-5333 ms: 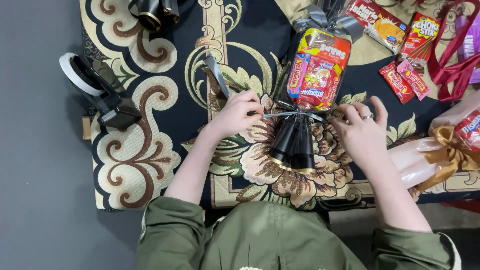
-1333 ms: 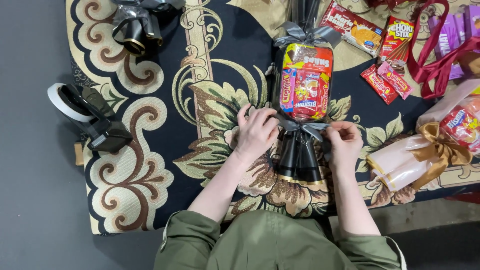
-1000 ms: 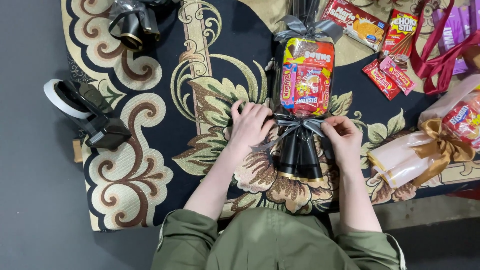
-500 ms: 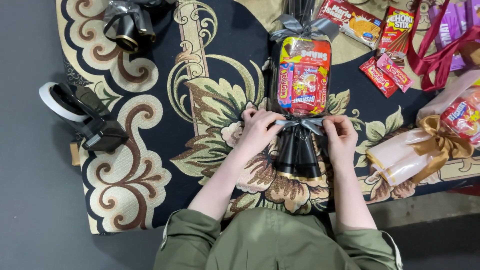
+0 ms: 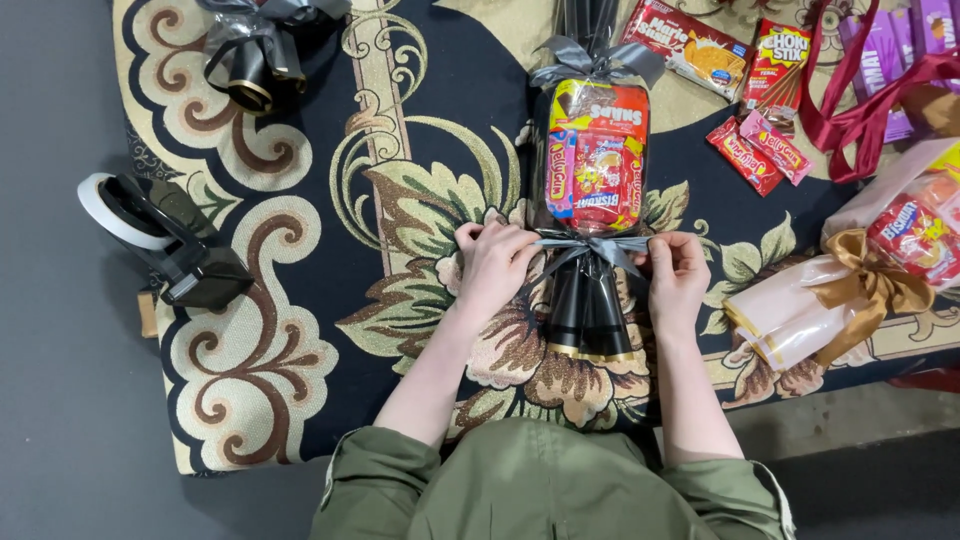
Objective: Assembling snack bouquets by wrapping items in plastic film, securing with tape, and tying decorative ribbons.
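Observation:
A snack bouquet (image 5: 595, 170) in clear wrap lies on the patterned cloth (image 5: 330, 300), its black cone-shaped handle (image 5: 588, 310) pointing toward me. A silver-grey ribbon (image 5: 590, 246) is wound around its neck, and another silver bow sits at the top. My left hand (image 5: 492, 268) pinches the ribbon's left end beside the neck. My right hand (image 5: 678, 275) pinches the right end. Both hands pull the ribbon outward, level with each other.
A black tape dispenser (image 5: 165, 240) with a white roll sits at the cloth's left edge. A black-and-silver wrapped bundle (image 5: 255, 50) lies top left. Loose snack packets (image 5: 745, 75), a red ribbon (image 5: 860, 110) and a pink bouquet with a gold bow (image 5: 860, 285) crowd the right.
Earlier my hands worked the ribbon at the handle's neck, close together. Now they have drawn apart, each holding one ribbon end. The bouquet has stayed in place.

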